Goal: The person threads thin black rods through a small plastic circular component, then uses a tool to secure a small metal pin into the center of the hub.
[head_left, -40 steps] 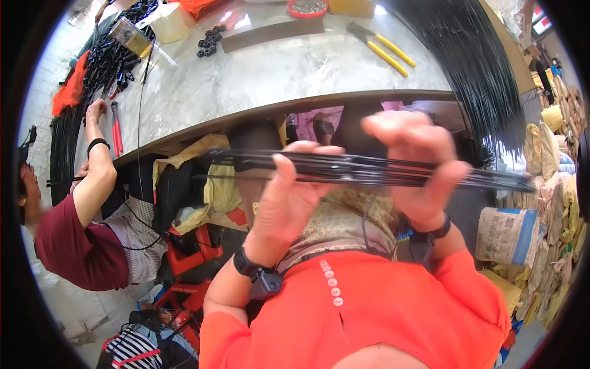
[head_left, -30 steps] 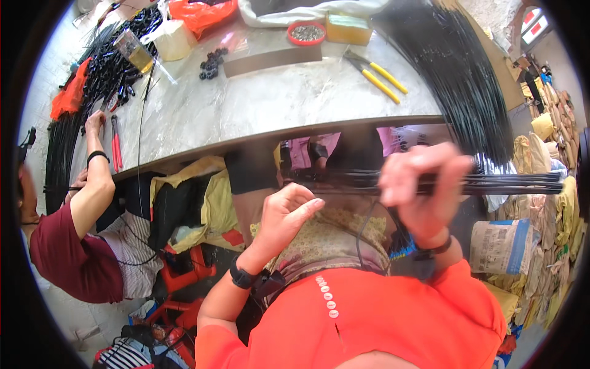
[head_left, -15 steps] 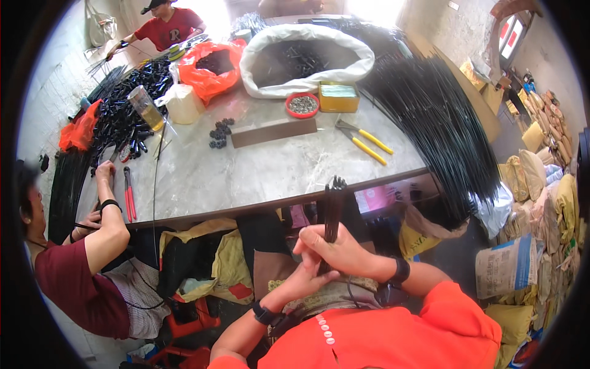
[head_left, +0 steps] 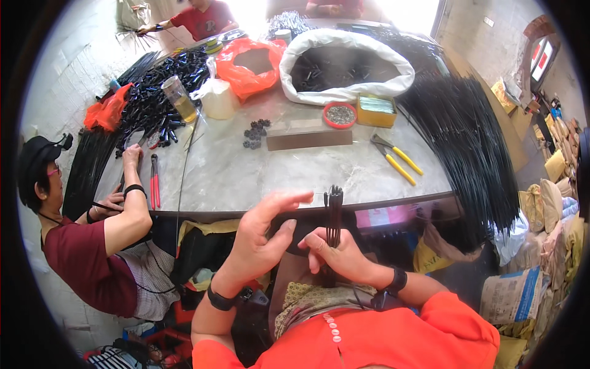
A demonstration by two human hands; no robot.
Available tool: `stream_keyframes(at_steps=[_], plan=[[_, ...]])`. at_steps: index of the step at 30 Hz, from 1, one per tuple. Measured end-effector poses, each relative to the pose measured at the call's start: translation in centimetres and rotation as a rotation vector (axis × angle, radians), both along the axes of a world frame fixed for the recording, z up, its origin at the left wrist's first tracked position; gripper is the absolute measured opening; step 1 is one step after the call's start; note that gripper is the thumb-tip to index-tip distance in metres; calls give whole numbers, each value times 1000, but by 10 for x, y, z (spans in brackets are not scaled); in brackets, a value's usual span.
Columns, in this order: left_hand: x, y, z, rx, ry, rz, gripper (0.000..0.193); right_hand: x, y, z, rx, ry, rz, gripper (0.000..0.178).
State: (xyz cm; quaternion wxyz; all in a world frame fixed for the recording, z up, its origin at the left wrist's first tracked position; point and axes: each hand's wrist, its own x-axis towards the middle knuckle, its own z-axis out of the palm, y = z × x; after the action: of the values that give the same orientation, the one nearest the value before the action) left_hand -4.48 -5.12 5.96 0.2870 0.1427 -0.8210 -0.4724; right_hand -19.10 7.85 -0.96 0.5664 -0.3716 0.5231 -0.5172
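Right hand round black rod bundle, top end above hand.

The right hand covers the middle of the bundle of thin black rods, and its low end is lost in the dark. A very thin line by the left hand is too small to make out. The top edge cuts off part of a person in a red shirt and most of another person. The bits in the red dish are too tiny to name.
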Motion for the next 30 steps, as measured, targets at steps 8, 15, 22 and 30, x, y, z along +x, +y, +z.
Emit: stream_keyframes(at_steps=[8, 15, 22, 30], plan=[[-36, -13, 30, 153, 30, -208, 46, -3, -3, -2, 36, -9, -17, 33], [-42, -10, 34, -87, 1, -103, 32, -2, -4, -9, 4, -4, -23, 30], [-39, 1, 25, -581, 144, 155, 31, -6, -4, -10, -72, 36, 32, 26], [-40, -21, 24, -967, 260, 74, 31, -49, -32, 38, -482, -152, -39, 26]])
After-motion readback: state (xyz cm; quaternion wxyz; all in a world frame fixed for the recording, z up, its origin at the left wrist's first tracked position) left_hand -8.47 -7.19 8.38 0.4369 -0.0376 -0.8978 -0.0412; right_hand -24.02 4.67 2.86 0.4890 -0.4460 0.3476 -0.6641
